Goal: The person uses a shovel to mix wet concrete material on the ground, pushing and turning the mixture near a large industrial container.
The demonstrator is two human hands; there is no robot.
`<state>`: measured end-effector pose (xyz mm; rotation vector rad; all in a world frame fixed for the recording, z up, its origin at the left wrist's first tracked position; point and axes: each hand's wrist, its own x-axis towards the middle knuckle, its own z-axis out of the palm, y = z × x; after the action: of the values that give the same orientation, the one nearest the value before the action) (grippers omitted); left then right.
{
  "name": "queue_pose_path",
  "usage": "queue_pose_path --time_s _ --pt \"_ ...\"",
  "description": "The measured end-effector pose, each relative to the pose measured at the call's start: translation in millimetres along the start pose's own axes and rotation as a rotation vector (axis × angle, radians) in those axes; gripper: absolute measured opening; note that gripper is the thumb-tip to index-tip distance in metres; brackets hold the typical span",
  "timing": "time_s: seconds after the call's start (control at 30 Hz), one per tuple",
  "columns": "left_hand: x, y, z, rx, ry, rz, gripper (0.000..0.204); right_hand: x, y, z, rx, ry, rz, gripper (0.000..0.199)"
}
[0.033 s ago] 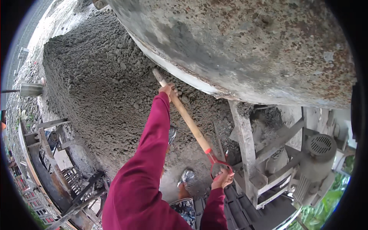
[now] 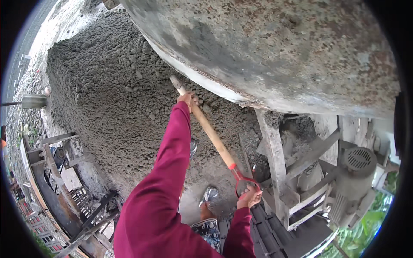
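Note:
My left hand (image 2: 188, 99) is stretched out in a dark red sleeve and grips the wooden shaft of a shovel (image 2: 211, 133) high up. My right hand (image 2: 248, 198) is closed on the shovel's red D-shaped handle near my body. The shaft runs up and left toward a big pile of grey wet concrete mix (image 2: 107, 99). Its far end disappears under the rim of a large rusty mixer drum (image 2: 266, 47), so the blade is hidden.
The mixer's steel frame leg (image 2: 273, 159) and its motor (image 2: 359, 165) stand to the right. My foot (image 2: 209, 195) rests on wet ground below the shaft. Metal frames and scrap (image 2: 64, 189) lie at the lower left. Another tool's metal blade (image 2: 33, 101) shows at the far left.

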<state>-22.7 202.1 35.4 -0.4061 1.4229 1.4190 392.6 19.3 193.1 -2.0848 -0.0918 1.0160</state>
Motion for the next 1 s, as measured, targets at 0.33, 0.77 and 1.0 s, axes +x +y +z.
queue_pose_path --time_s 0.33,0.77,1.0 --pt "-144 -89 -4 0.038 0.075 -0.258 0.008 -44 -40 -161 -0.103 0.195 -0.092 0.008" --pt "-324 -84 -130 -0.059 0.365 -0.378 0.009 -56 -87 -308 -0.388 0.031 -0.162 0.008" --pt "-284 -29 -238 0.449 0.798 0.260 0.054 24 -38 -209 -0.826 -0.692 0.318 0.020"
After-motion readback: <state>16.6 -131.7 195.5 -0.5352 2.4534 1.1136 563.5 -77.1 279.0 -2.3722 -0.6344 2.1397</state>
